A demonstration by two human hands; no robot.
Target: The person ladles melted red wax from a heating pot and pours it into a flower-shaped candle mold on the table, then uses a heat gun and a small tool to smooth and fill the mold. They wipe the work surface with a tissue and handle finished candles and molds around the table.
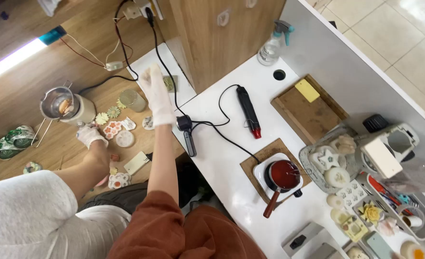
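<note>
My gloved right hand (156, 93), fingers spread and empty, reaches toward the upper left of the frame over a small tile (170, 83); my left hand (91, 135), loosely curled and holding nothing, rests beside the flower moulds (113, 128). Next I need a clean pinch on that tile.

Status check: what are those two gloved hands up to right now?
Right hand open, reaching over the wooden floor. Left hand down beside flower-shaped moulds. Black cable runs alongside.
</note>
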